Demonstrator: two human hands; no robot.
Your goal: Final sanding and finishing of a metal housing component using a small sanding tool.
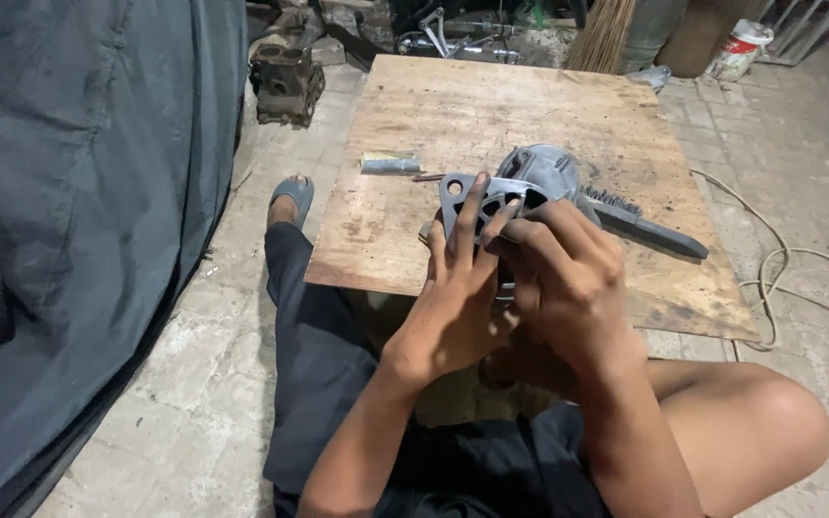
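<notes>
left hand [453, 297]: raised over the near edge of the plywood board [491, 105], back toward camera, wrist bent up; fingers spread and stretched along the grey metal bracket [491, 195], fingertips pressing its flat face
right hand [568, 278]: just beside left hand, touching it; back toward camera, fingers curled together, gripping the bracket's right side; forearm slants down toward the bent bare knee
grey metal bracket: flat plate with 1 round hole at its left corner and triangular cut-outs; held upright between both hands, above the board's near edge, lower part hidden by the hands
round grey housing [541, 171]: on the board just behind the bracket, near board centre; cannot tell if touching
brush [640, 223]: dark, bristles up, lies right of the housing, handle toward the right edge
small grey piece [390, 163]: on the board toward its left edge, well apart from the hands
engine block [287, 84]: on the floor beyond the far left corner
foot in sandal [292, 199]: on the floor beside the left edge
cord [798, 259]: light, looped on the floor beyond the right edge
</notes>
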